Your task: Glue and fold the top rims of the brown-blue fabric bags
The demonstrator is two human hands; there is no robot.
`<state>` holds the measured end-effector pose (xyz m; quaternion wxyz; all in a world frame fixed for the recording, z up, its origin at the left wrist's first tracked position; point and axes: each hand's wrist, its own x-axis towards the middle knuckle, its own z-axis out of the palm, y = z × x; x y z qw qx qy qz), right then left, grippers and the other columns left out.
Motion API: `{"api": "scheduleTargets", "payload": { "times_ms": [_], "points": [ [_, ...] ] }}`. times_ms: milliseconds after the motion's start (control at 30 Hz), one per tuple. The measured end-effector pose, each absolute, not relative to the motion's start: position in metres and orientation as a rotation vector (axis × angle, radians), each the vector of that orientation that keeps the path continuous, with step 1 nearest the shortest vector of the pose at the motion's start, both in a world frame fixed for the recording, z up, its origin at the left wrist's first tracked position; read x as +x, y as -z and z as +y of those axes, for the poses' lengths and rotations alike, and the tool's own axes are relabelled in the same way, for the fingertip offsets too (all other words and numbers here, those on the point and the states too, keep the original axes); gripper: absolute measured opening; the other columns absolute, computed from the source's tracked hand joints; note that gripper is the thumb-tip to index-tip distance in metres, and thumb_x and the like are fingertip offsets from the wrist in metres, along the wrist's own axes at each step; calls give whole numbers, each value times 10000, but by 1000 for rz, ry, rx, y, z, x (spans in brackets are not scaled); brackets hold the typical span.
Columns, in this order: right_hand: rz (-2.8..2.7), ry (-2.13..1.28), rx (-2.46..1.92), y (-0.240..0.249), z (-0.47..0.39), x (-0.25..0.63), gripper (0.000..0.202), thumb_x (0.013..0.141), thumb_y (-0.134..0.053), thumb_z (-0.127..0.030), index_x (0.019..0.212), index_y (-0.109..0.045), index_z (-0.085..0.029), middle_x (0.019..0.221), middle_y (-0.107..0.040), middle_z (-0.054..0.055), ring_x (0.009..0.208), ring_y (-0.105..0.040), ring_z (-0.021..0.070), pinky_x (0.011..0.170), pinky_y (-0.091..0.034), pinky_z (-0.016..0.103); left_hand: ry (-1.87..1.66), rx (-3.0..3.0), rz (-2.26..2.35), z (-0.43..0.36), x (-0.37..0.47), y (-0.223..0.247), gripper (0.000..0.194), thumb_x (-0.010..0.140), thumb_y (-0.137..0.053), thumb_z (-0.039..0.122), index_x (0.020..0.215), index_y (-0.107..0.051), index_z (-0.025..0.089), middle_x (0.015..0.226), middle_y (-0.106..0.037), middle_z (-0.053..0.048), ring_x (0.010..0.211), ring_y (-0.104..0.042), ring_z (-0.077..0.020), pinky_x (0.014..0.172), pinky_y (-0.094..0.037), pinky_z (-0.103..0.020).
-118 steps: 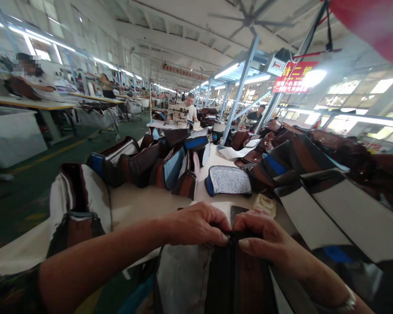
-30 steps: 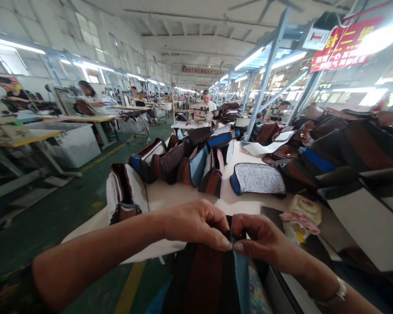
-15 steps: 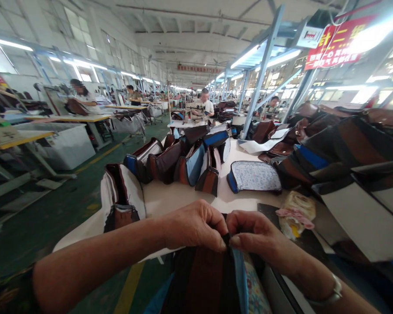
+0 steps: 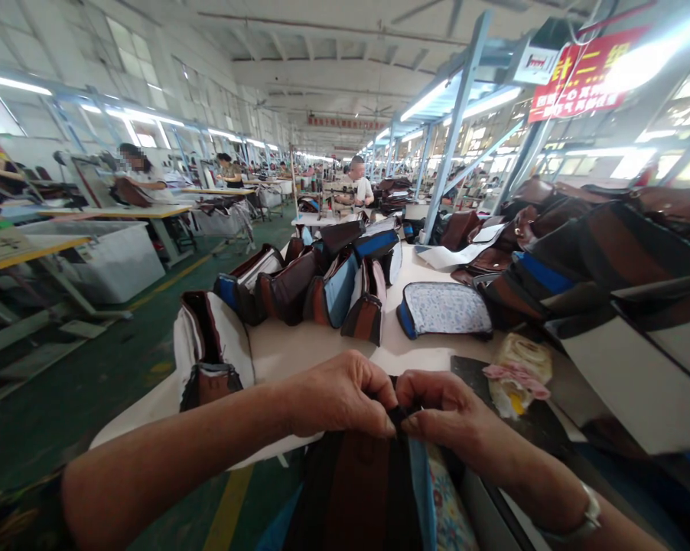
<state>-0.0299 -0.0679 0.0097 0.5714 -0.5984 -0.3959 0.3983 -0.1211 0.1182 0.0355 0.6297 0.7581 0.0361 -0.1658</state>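
step: top edge of brown-black bag panel (image 4: 359, 490) being worked, at 6 o'clock | left hand (image 4: 339, 394) and right hand (image 4: 445, 409) both pinch that edge | next likely needs steady fingertip grip

Red hanging sign (image 4: 580, 76), yellow chars, partly legible: "二"

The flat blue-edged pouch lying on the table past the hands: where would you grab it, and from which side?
Take the pouch by its blue-bound left end, coming in from the near left. It lies flat, printed lining up, and that end faces bare table. Its right end sits close against the piled brown bags. Both hands are pinching the top edge of the striped bag.
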Motion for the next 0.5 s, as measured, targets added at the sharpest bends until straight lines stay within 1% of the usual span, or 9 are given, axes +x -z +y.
{"api": "scheduleTargets", "payload": {
  "times_ms": [133,233,267,333,400,500],
  "points": [
    [-879,-909,-1392,-5,-65,-31,141,685,-644,-267,732,-578,-151,653,-489,-32,621,-359,109,569,-255,268,411,1743,54,118,-120,-37,256,587,-771,320,724,-668,131,555,-474,60,515,-318,-84,478,-200,-248],
    [-846,-855,-1412,-4,-64,-33,125,670,-621,-257,716,-569,-154,637,-468,-41,619,-338,106,569,-248,270,397,1845,-1,119,-119,-40,318,682,-760,427,716,-628,139,557,-429,70,515,-308,-82,464,-191,-243],
    [-832,-845,-1415,-4,-64,-33,119,669,-612,-254,713,-564,-156,633,-458,-44,618,-329,105,570,-246,270,388,1902,-18,119,-119,-41,313,722,-735,433,719,-624,140,562,-421,71,518,-313,-82,463,-200,-241],
    [-814,-827,-1427,-1,-65,-33,113,689,-609,-257,707,-553,-160,628,-440,-51,616,-315,104,571,-244,272,359,2029,-62,121,-118,-42,216,778,-663,351,729,-627,144,579,-425,67,532,-338,-85,474,-233,-237],
    [-827,-781,-1469,3,-65,-34,120,731,-614,-264,709,-556,-161,633,-440,-51,623,-326,105,581,-255,272,305,2154,-135,122,-117,-41,113,785,-578,233,716,-617,153,603,-443,60,560,-382,-91,505,-274,-235],
    [-880,-618,-1556,10,-66,-36,90,779,-606,-236,736,-571,-166,661,-454,-47,652,-372,113,608,-293,271,195,2319,-281,121,-118,-39,114,762,-518,139,651,-530,162,631,-474,50,609,-451,-96,565,-315,-234]
  ]
}}
